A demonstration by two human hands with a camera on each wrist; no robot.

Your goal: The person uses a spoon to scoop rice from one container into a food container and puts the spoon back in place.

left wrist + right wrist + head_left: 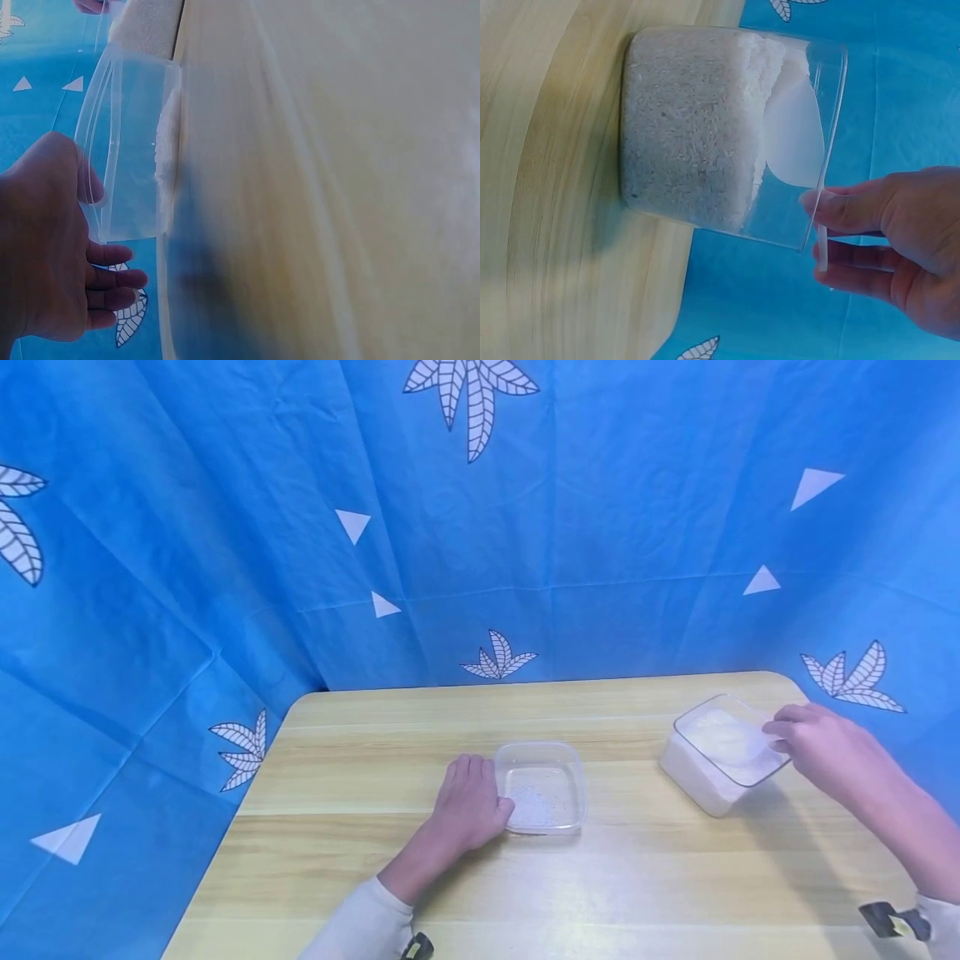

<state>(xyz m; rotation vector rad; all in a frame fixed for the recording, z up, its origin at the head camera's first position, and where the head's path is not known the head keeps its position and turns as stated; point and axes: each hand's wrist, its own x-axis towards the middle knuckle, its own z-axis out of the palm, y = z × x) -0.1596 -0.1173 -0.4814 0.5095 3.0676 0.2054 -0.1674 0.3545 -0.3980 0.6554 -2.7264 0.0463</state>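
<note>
A clear square container (pixel 675 127) of white rice stands at the right of the table. Its rim is framed by a dark line in the head view. My right hand (pixel 821 747) pinches the thin handle of a white scoop (pixel 795 135) at the rim, thumb on one side and fingers on the other. The scoop's bowl is inside the container, its edge against the rice. My left hand (pixel 468 802) holds a shallow clear plastic box (pixel 579 785) by its left side, thumb at the near corner. A small layer of rice (pixel 532 806) lies on that box's bottom.
Both containers stand on a light wooden table (pixel 337 868) with rounded far corners. A blue cloth (pixel 600 527) with white leaves and triangles hangs behind and to the sides. Between the two containers lies a stretch of bare tabletop.
</note>
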